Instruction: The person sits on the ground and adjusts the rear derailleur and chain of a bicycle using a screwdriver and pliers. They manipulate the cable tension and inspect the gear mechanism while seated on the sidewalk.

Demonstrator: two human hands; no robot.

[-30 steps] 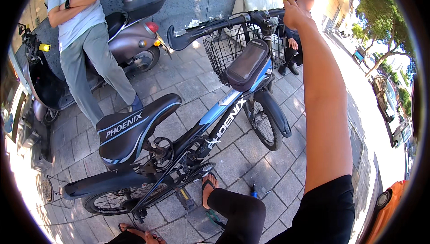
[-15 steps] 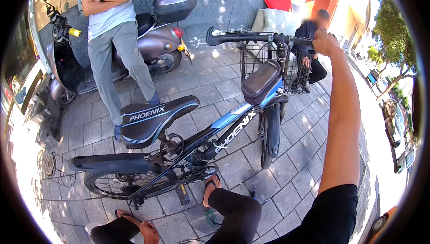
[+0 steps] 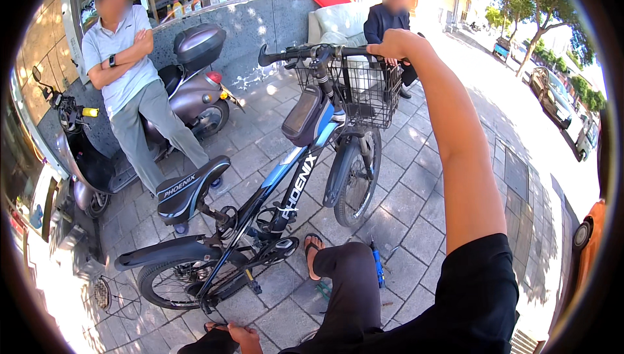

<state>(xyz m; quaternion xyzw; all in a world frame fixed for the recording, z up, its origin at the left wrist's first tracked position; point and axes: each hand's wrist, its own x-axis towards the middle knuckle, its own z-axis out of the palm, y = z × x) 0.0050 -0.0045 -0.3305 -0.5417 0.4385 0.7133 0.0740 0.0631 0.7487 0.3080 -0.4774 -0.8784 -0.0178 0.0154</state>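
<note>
The person's right hand (image 3: pixel 396 45) grips the right end of the handlebar (image 3: pixel 354 51) of a black and blue bicycle (image 3: pixel 283 167), which stands on grey paving (image 3: pixel 416 214) in front of the person. The left hand (image 3: pixel 245 337) is low, near the left foot (image 3: pixel 216 326); whether it is open or closed cannot be told. A blue tool (image 3: pixel 378 268) lies beside the right knee (image 3: pixel 356 258).

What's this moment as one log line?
right hand: gripping handlebar | left hand: near left leg | bike: standing | basket: at front

Paving (image 3: pixel 409 191) lies open right of the front wheel (image 3: pixel 356 188); the frame (image 3: pixel 296 188) blocks left.
</note>
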